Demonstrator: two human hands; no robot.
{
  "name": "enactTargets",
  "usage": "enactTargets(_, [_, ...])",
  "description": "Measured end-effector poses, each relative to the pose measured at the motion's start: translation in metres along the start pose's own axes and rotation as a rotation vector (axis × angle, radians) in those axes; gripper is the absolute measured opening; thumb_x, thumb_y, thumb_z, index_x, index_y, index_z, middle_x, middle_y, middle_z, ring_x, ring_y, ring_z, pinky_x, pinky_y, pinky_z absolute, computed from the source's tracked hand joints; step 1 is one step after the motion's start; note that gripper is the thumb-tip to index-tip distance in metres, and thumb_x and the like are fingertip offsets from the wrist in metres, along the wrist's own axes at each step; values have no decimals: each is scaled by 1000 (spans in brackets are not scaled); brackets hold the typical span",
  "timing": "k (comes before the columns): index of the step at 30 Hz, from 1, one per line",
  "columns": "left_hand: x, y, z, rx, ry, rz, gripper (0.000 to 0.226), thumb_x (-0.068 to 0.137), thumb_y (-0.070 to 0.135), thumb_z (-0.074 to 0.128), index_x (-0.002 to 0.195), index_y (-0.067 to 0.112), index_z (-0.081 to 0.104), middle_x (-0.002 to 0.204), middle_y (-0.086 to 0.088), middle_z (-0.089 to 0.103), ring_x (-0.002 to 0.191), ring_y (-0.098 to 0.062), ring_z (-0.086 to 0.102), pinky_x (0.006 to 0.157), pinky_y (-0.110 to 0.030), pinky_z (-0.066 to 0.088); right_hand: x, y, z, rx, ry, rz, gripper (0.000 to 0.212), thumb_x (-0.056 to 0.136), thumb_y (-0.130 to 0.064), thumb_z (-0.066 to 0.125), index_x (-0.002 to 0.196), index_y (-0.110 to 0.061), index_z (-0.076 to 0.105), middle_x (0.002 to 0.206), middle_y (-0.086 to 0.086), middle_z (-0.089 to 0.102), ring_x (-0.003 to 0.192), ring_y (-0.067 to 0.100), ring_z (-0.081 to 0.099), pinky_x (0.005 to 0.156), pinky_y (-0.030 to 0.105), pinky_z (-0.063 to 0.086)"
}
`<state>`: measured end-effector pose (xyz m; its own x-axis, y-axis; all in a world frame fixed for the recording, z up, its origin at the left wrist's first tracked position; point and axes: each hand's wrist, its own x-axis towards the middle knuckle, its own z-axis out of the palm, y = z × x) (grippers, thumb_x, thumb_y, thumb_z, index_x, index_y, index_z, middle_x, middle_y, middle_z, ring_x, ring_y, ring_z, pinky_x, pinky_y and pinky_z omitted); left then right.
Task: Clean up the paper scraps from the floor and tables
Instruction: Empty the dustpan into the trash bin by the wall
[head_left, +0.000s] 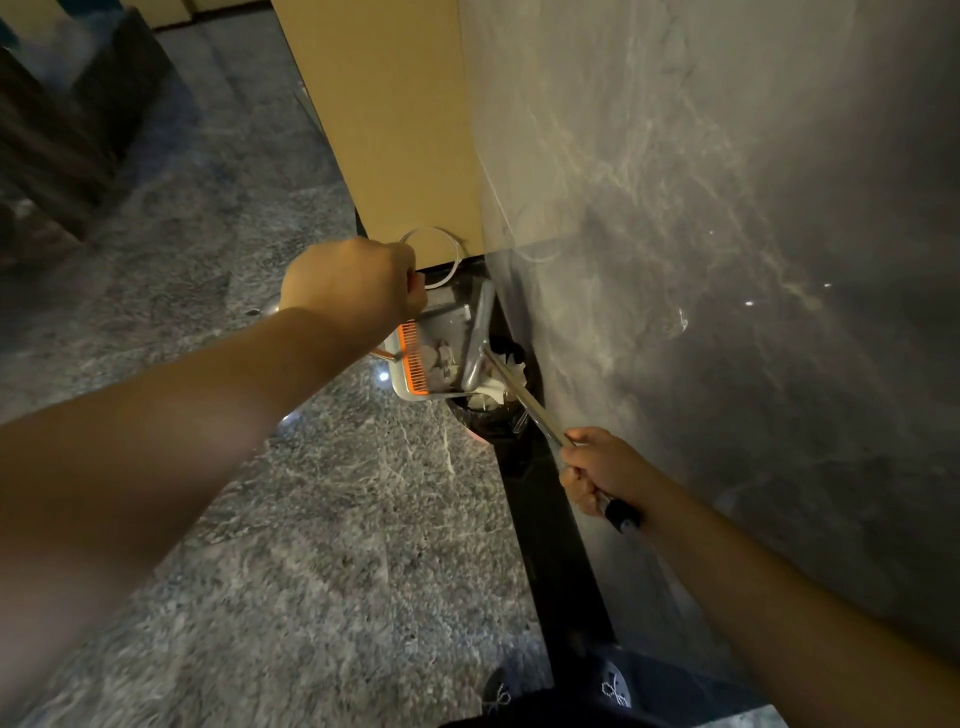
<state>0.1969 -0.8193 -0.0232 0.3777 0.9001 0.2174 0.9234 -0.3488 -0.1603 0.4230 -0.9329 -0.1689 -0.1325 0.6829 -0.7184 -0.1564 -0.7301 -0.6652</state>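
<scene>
Over the dark bin (493, 415) at the foot of the grey marble wall (727, 260), the left hand (353, 283) grips a dustpan (441, 338) holding paper scraps (441, 358), tipped above the bin's mouth, while the right hand (597, 470) clasps a metal-handled brush (480, 332) resting in the pan.

A single head-worn wide-angle view looks steeply down and forward along both outstretched forearms. The left hand (358, 278) sits near centre, the right hand (597, 470) nearer and lower right, the floor (337, 519) below.
</scene>
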Motion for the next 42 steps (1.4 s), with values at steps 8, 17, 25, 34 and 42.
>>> enactTargets(8, [-1,0,0,5,9,22,32,94,30,46,74,8,56,55,-6,46,51,-31,49,50,-27,35,5,2,-17,61,64,7,31,101,-8,36,129,-21,39,61,3,42,36,5,37,33,16,32])
enactTargets(17, [-5,-18,-19,46,47,-15,30,94,32,48,78,9,60,59,-8,50,55,-33,51,52,-28,35,18,16,-25,9,65,2,25,101,-7,36,126,-12,39,60,4,39,36,6,36,33,15,30])
enactTargets(25, [-14,-24,-21,79,79,-41,31,94,29,48,74,9,62,56,-7,50,50,-30,49,49,-23,26,11,16,-19,-4,53,-48,29,100,-7,39,127,-16,41,54,2,44,36,7,38,32,17,31])
enactTargets(34, [-18,-23,-21,63,99,-76,30,94,30,50,77,10,63,53,-6,46,43,-25,40,47,-20,24,-21,0,-24,23,53,-120,37,100,-6,41,133,-23,38,59,4,44,39,7,38,34,19,32])
enactTargets(42, [-19,-4,-12,42,41,-3,30,95,32,46,79,10,60,62,-8,52,56,-32,54,52,-28,37,-23,4,-25,21,33,-95,40,100,-7,42,136,-23,38,61,5,46,39,7,39,34,18,33])
